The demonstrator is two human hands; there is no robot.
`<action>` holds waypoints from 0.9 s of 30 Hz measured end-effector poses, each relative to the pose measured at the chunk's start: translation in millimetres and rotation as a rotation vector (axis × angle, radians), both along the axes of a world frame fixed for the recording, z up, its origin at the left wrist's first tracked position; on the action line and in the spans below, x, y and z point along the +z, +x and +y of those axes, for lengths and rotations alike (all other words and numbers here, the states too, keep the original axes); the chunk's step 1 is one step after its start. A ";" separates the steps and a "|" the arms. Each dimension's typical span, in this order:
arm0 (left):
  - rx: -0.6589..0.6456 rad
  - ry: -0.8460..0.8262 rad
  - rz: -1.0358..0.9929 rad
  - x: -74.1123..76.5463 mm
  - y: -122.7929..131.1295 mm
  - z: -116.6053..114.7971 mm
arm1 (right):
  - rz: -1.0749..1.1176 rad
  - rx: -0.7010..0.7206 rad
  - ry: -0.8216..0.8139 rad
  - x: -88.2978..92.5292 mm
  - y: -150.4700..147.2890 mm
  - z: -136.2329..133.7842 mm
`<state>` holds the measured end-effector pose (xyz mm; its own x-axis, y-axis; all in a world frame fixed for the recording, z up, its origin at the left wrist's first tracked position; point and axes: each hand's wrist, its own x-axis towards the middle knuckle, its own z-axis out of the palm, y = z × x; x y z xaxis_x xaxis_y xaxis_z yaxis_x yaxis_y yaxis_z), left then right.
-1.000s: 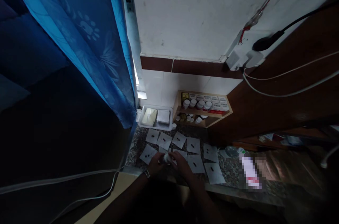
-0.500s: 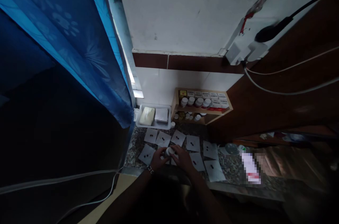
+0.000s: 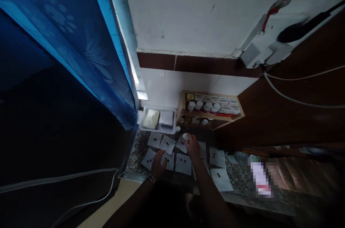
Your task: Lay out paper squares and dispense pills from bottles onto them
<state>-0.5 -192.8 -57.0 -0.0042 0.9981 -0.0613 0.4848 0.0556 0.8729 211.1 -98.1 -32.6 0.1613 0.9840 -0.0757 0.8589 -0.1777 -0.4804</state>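
Note:
My right hand (image 3: 193, 148) grips a small white-capped pill bottle (image 3: 185, 136) above the back row of paper squares. Fingers apart and holding nothing, my left hand (image 3: 158, 164) hovers over the front row. Around both hands, several white paper squares (image 3: 183, 163) are spread on the speckled counter (image 3: 136, 152), with small dark pills on the ones I can see. My right hand and forearm hide parts of some squares.
At the back stands a wooden shelf (image 3: 241, 113) with white-capped bottles and small boxes. Left of it, a clear plastic tray (image 3: 142, 127) holds folded paper and a yellowish packet. A small bottle (image 3: 178, 129) is beside the tray. A blue curtain (image 3: 118, 98) hangs at left.
My hands, earlier together on the bottle, have parted. The right one carried the bottle back and to the right; the left let go and opened. The view shifted slightly.

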 end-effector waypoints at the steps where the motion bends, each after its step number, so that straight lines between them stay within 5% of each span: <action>1: 0.003 0.016 0.013 -1.8 -2.4 -1.4 | -0.026 -0.011 -0.019 -3.0 0.9 8.4; 8: 0.018 0.017 0.037 -5.2 -8.6 -6.5 | -0.103 0.080 -0.077 -6.9 -5.1 44.2; 14: 0.018 -0.014 0.031 8.8 5.6 6.4 | -0.121 0.055 -0.080 -4.1 -6.1 38.9; 21: -0.237 -0.025 0.022 55.0 54.6 47.5 | -0.211 -0.265 0.007 14.5 70.8 64.2; 27: -0.316 -0.049 0.008 66.1 77.0 48.4 | -0.195 -0.356 -0.337 20.0 127.0 137.1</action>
<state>76.6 -144.4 9.1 0.3047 0.9460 -0.1104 0.4914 -0.0568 0.8691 338.1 39.0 -12.6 0.5238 0.7919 -0.3139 0.7849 -0.5919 -0.1834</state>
